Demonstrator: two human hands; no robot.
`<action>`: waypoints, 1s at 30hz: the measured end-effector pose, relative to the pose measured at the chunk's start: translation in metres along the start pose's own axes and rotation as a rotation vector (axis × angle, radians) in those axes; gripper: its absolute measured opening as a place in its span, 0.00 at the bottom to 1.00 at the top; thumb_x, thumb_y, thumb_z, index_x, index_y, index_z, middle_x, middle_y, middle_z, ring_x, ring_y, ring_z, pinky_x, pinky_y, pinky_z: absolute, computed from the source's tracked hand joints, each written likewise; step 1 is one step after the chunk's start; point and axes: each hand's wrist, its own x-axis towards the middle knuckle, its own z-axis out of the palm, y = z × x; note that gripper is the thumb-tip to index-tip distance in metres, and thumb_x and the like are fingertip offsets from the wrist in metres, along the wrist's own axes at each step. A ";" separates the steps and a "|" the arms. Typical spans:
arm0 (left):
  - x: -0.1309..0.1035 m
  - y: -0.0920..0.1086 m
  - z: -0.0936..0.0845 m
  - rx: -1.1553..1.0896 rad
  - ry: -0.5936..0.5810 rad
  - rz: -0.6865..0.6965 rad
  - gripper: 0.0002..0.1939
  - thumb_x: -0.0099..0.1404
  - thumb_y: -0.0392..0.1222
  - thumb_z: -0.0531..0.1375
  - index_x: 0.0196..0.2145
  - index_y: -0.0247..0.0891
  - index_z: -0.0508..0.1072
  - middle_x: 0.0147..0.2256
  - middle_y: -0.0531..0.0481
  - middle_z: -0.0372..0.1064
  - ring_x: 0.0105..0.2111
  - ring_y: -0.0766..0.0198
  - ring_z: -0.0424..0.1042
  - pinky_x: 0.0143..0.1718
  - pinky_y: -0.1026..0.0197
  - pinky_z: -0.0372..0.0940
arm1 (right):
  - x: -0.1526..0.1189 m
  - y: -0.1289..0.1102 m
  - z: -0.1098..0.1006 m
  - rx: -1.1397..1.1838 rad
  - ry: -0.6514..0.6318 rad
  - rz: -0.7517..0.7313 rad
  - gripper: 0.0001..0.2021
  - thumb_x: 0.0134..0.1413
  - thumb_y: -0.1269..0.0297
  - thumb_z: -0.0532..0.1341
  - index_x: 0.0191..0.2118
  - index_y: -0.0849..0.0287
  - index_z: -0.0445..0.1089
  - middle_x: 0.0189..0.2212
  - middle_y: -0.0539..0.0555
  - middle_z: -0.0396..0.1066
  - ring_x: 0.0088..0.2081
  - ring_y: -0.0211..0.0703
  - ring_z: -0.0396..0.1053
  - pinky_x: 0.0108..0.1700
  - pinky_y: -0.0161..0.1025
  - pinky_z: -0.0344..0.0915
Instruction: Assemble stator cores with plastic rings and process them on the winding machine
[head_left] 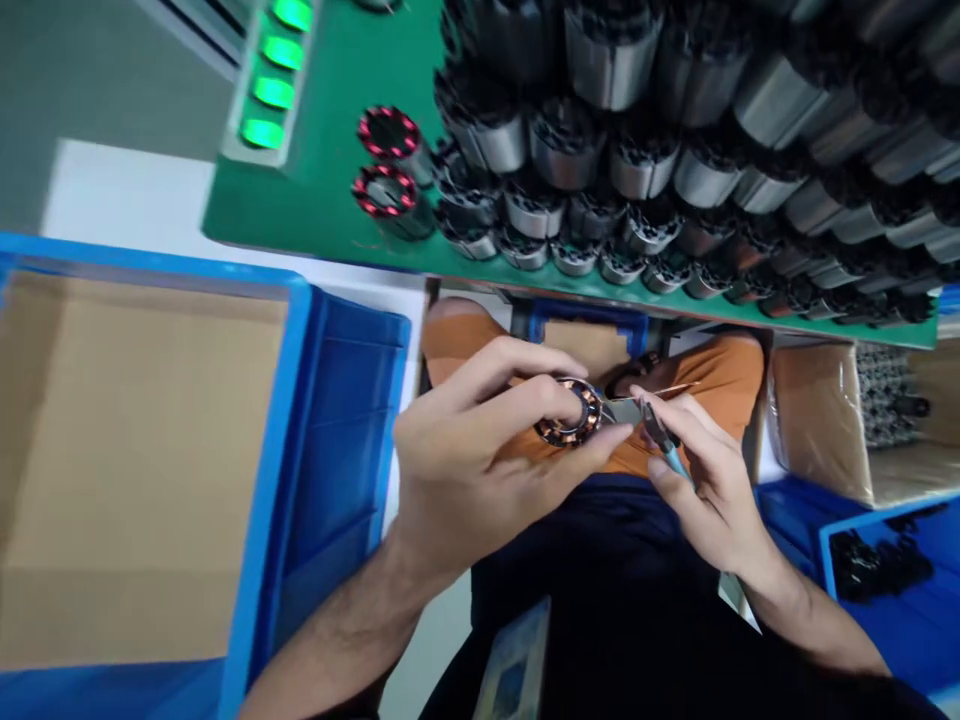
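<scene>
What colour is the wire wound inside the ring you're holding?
Coppery orange, on the stator ring in the left hand; head view.

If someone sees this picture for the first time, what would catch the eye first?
Probably the two hands in the middle: the left hand grips a copper-wound stator, and the right hand brings a small blue-handled tool to it. Above them, rows of grey stators crowd a green bench, and a blue crate lined with cardboard sits at the left.
</scene>
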 end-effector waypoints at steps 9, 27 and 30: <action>-0.006 -0.002 0.004 0.042 -0.022 0.007 0.10 0.67 0.46 0.83 0.38 0.50 0.87 0.47 0.51 0.87 0.40 0.60 0.86 0.40 0.59 0.78 | -0.005 0.002 0.004 0.021 -0.005 0.005 0.28 0.82 0.64 0.62 0.81 0.44 0.72 0.50 0.55 0.78 0.51 0.48 0.77 0.56 0.49 0.81; -0.010 -0.013 0.016 -0.715 -0.002 -0.659 0.09 0.67 0.44 0.81 0.36 0.43 0.86 0.45 0.46 0.87 0.44 0.55 0.88 0.35 0.62 0.82 | 0.007 0.018 0.002 -0.353 0.159 -0.084 0.29 0.71 0.66 0.69 0.74 0.49 0.80 0.40 0.51 0.71 0.41 0.45 0.71 0.43 0.45 0.79; -0.007 -0.011 0.024 -0.785 -0.002 -0.713 0.13 0.67 0.49 0.82 0.34 0.43 0.85 0.42 0.47 0.86 0.42 0.56 0.86 0.37 0.60 0.83 | 0.007 0.018 0.003 -0.470 0.201 -0.160 0.28 0.69 0.66 0.70 0.72 0.47 0.82 0.41 0.53 0.73 0.43 0.47 0.74 0.43 0.46 0.80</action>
